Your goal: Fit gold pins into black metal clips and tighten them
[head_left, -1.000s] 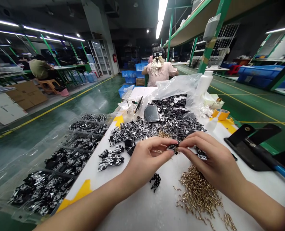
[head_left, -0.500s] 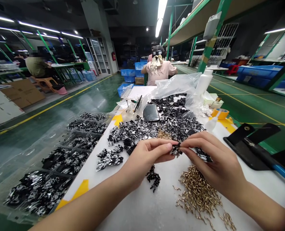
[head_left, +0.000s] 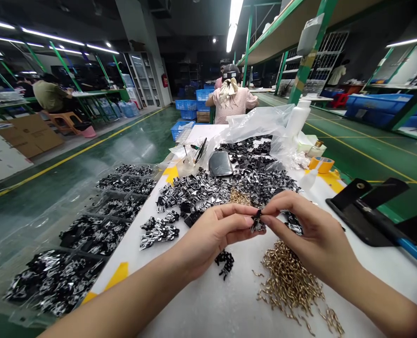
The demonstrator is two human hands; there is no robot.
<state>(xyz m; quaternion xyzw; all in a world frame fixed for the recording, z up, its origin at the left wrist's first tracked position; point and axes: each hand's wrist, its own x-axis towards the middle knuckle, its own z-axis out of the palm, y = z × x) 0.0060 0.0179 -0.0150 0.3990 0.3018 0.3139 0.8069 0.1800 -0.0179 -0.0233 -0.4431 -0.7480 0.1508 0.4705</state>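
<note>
Just right of the middle, my left hand [head_left: 219,231] is closed around a small black and silver part [head_left: 258,221], pinching it between thumb and fingers. My right hand [head_left: 308,227] comes in from the right, its thumb and index fingertips pinched on the black top of the same part. Below my right hand lies a pile of small brass-coloured wavy pieces [head_left: 289,281]. A few small black pieces [head_left: 225,264] lie under my left hand. Behind both hands spreads a heap of black and silver parts [head_left: 201,190], with tiny gold pieces [head_left: 239,196] at its edge.
Left of the white table [head_left: 194,310] is a divided clear tray [head_left: 21,315] of parts. A black box [head_left: 220,164], white bottle [head_left: 299,118], orange tape roll [head_left: 321,164] and black stand [head_left: 352,213] are farther back and right. A person [head_left: 232,101] sits ahead.
My left fingers have shifted slightly around the part, which shows more upright between my hands. My right hand stays pinched at its top. The camera view has moved slightly.
</note>
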